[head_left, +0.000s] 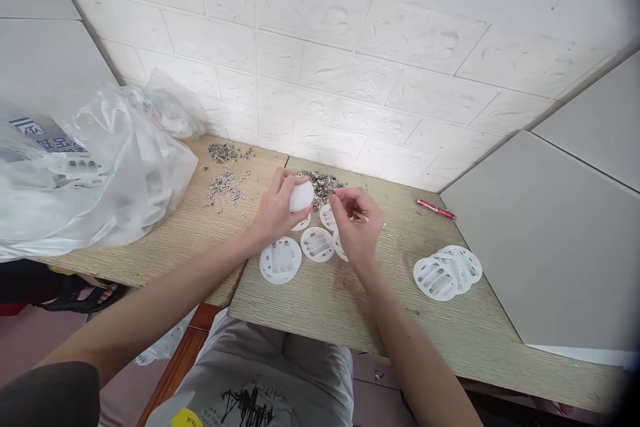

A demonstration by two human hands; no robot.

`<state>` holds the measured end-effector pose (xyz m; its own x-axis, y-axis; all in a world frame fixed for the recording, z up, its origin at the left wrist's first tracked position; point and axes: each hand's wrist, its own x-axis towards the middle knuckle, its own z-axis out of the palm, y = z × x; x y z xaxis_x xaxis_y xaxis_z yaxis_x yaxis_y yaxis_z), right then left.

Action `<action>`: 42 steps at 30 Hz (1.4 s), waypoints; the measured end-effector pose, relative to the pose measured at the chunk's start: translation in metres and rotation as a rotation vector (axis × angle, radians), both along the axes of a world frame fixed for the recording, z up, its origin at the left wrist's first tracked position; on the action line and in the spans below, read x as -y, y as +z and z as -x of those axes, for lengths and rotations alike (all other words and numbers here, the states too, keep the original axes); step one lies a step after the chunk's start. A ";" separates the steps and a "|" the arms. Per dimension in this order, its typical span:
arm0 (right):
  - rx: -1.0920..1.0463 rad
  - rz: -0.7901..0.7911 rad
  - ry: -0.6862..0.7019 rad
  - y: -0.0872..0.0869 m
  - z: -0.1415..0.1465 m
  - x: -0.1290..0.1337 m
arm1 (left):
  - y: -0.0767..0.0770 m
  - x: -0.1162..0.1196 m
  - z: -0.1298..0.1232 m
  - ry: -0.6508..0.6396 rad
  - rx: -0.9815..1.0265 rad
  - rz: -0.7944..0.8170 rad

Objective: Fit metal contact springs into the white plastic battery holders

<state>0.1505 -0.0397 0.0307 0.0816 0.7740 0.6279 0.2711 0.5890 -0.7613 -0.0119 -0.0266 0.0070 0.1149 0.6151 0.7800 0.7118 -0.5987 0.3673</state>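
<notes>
The white plastic disc (301, 196) sits in the left hand (277, 213), which is closed around it with the fingers wrapped behind and the smooth rounded back turned toward the camera; this grip appears to tilt the far face toward the right hand. The disc is round, matte white and unmarked on the visible side. The right hand (356, 223) is just beside it, thumb and forefinger pinched together as if on something very small; what they pinch is too small to make out. Directly beyond both hands lies a pile of small metal parts (324, 183), within easy reach of the pinching fingers. Below and between the hands lie more white discs (281, 259), slotted face up. A second stack of discs (447, 272) lies well to the right of the right hand, apart from the first group. Further metal parts (226, 181) are scattered left of the left hand, near a clear plastic bag (100, 173). A red pen (436, 209) lies beyond the right-hand stack.
</notes>
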 end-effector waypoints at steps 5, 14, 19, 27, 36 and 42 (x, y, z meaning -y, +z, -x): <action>0.019 0.072 0.064 -0.002 -0.002 -0.001 | 0.003 0.002 0.000 -0.046 0.012 -0.063; 0.043 0.062 0.074 -0.002 0.004 0.004 | 0.002 0.003 -0.001 -0.037 -0.001 -0.108; 0.068 0.071 0.071 0.000 0.003 0.005 | 0.000 0.002 -0.001 -0.052 -0.034 -0.143; 0.133 0.136 0.073 -0.005 0.005 0.001 | -0.005 0.002 -0.002 -0.060 -0.085 -0.135; -0.045 -0.022 -0.010 0.002 -0.004 -0.001 | 0.005 0.002 0.000 -0.054 0.102 0.092; -0.097 0.086 0.031 0.001 -0.018 -0.013 | 0.016 0.003 -0.002 -0.495 0.664 0.694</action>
